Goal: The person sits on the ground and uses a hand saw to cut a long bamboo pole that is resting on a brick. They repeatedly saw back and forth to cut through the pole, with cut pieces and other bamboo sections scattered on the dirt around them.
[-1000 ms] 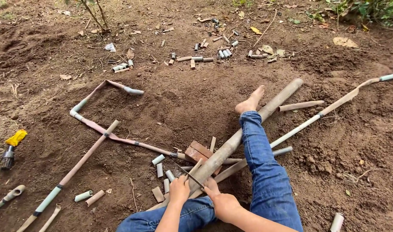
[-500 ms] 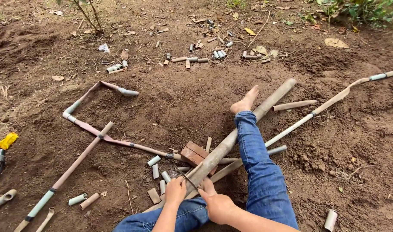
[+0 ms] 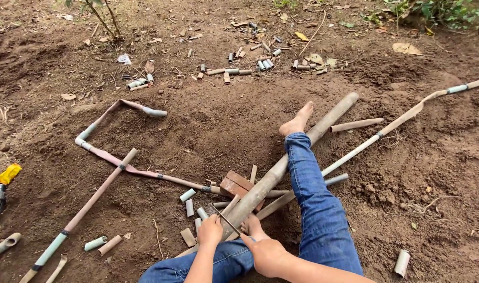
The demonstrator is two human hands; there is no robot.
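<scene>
Your left hand (image 3: 210, 230) and right hand (image 3: 263, 250) both clamp on a long bamboo pole (image 3: 281, 167) lying across bricks (image 3: 238, 184) on the dirt ground (image 3: 208, 126).

No packages, labels, signs or screens are showing anywhere in the view. The nearest thing to one is a small crumpled scrap of pale wrapper or paper (image 3: 123, 58) lying on the bare soil at the upper left, near the foot of a thin sapling; it is whitish grey, creased and too small to tell what kind it is or whether anything is printed on it.
</scene>
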